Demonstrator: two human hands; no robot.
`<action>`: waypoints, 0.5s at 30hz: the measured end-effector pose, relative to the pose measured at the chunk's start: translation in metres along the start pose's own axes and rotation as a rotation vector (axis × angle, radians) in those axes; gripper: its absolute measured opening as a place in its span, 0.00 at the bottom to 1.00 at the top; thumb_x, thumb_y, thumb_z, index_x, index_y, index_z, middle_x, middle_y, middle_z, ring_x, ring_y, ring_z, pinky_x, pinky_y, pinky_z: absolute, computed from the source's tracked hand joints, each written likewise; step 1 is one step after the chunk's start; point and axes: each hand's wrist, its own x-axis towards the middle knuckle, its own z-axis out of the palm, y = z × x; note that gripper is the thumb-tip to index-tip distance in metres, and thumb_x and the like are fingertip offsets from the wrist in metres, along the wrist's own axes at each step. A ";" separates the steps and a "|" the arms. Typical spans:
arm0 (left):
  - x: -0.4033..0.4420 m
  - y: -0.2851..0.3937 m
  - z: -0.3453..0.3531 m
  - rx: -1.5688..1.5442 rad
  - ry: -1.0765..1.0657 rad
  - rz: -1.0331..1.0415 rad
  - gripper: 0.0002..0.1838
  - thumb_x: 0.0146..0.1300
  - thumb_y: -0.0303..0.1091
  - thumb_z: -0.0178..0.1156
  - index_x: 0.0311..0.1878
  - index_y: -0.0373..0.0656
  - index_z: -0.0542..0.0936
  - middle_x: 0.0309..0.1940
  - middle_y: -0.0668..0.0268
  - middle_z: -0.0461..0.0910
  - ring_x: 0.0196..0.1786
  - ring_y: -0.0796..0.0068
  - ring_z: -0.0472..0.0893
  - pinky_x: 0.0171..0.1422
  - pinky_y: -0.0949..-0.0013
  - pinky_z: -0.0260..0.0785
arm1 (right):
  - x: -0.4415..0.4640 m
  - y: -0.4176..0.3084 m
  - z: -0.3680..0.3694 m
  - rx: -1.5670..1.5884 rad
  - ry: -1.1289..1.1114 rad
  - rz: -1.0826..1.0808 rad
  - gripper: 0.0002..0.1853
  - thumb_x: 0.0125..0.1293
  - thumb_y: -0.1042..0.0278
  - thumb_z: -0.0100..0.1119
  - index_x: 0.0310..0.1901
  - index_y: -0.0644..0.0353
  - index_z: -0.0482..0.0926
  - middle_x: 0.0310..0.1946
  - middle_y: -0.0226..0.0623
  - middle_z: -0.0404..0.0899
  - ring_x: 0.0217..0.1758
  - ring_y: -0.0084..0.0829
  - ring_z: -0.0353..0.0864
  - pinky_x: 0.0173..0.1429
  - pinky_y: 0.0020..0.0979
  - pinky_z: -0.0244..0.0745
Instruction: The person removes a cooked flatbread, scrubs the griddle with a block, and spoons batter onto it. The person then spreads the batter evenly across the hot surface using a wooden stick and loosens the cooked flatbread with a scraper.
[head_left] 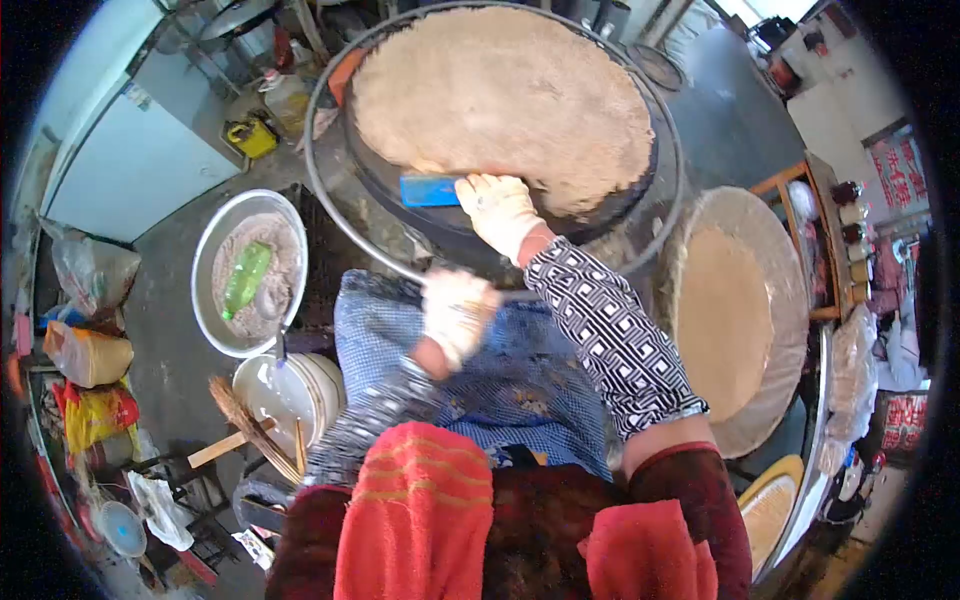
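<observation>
A pale brown layer of batter (pixel 490 90) covers most of a large round dark griddle (pixel 440 225), with the dark surface bare along the near edge. My right hand (pixel 497 212), in a whitish glove, is closed on the right end of a blue scraper (pixel 430 191) at the batter's near edge. My left hand (pixel 458 315), also gloved, is over the blue checked apron (pixel 375 315), near the metal ring (pixel 350 235) around the griddle. It is blurred by motion, with its fingers curled, and whatever it may hold cannot be made out.
At left are a metal basin (pixel 205 275) with flour-like powder and a green bottle (pixel 247 280), and a white bucket (pixel 325 385) beside a brush (pixel 245 415). A large lined tub (pixel 790 300) of brown batter is at right, near a wooden shelf (pixel 820 240).
</observation>
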 end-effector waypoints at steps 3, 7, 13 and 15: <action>-0.020 0.076 -0.008 -0.202 0.275 0.174 0.19 0.56 0.49 0.60 0.40 0.44 0.83 0.46 0.54 0.79 0.54 0.55 0.76 0.65 0.47 0.61 | 0.008 -0.004 -0.001 0.005 0.008 -0.020 0.16 0.63 0.66 0.49 0.51 0.59 0.75 0.47 0.39 0.81 0.47 0.36 0.81 0.48 0.39 0.75; -0.043 0.064 -0.042 -0.513 0.178 0.439 0.23 0.55 0.48 0.62 0.48 0.42 0.78 0.51 0.55 0.76 0.59 0.55 0.72 0.70 0.46 0.55 | 0.008 0.003 0.006 -0.018 -0.036 0.006 0.16 0.65 0.64 0.47 0.51 0.62 0.73 0.44 0.40 0.79 0.47 0.36 0.80 0.50 0.38 0.72; -0.028 -0.123 -0.077 -0.297 0.714 0.073 0.16 0.55 0.25 0.61 0.49 0.39 0.78 0.41 0.53 0.80 0.45 0.48 0.79 0.52 0.53 0.72 | 0.017 -0.001 -0.005 0.024 -0.148 0.089 0.18 0.66 0.64 0.48 0.54 0.64 0.73 0.47 0.43 0.80 0.50 0.38 0.80 0.53 0.39 0.72; -0.016 -0.184 -0.083 -0.327 0.674 -0.005 0.16 0.59 0.26 0.61 0.51 0.39 0.77 0.43 0.52 0.80 0.46 0.49 0.80 0.53 0.54 0.72 | 0.021 0.003 -0.001 0.027 -0.150 0.071 0.20 0.66 0.64 0.48 0.56 0.64 0.73 0.48 0.43 0.80 0.52 0.39 0.79 0.54 0.41 0.71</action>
